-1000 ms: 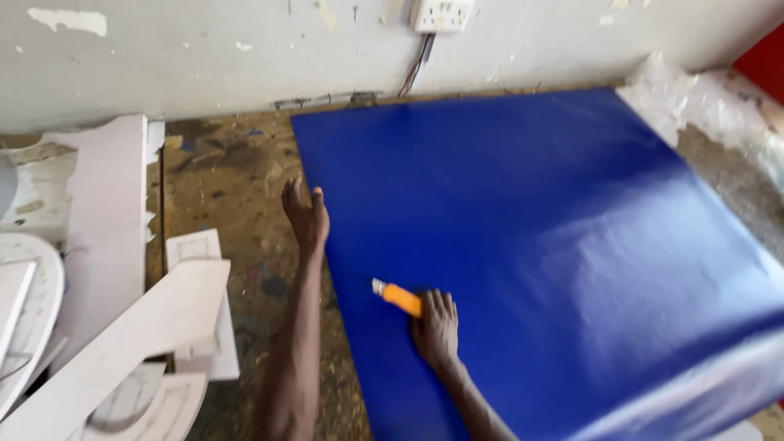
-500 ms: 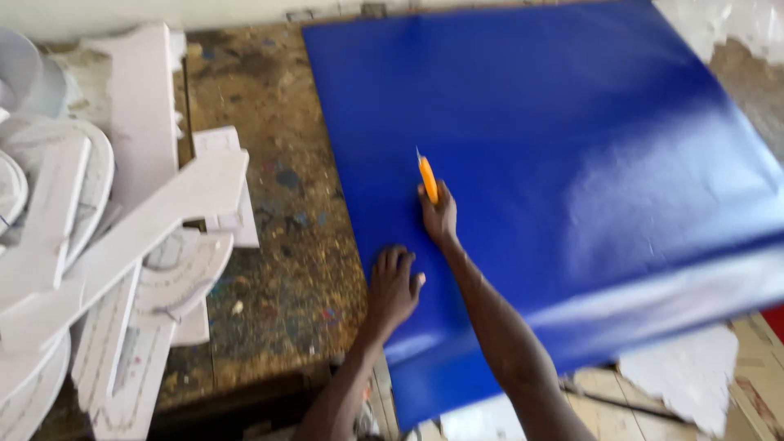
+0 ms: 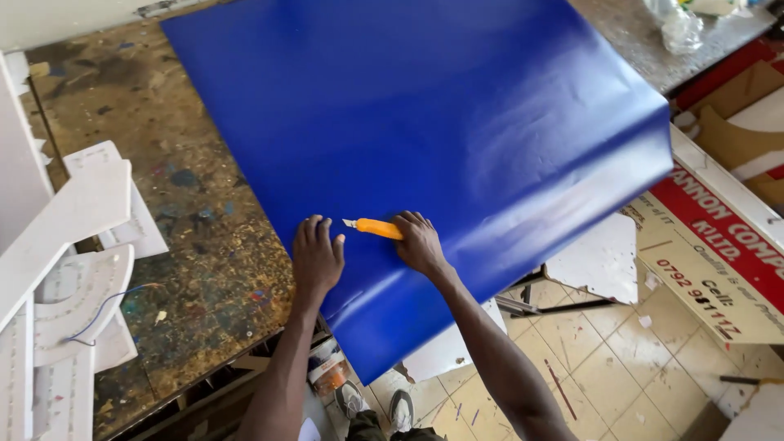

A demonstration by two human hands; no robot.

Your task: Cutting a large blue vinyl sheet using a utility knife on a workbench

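Left hand (image 3: 317,257) pressed flat on the blue sheet (image 3: 441,131) by its left edge; right hand (image 3: 418,242) beside it grips an orange knife (image 3: 374,228).

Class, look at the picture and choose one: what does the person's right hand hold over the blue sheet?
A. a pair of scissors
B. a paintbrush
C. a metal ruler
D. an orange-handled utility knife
D: the right hand grips an orange-handled utility knife, blade pointing toward the left hand, which lies flat on the blue sheet.
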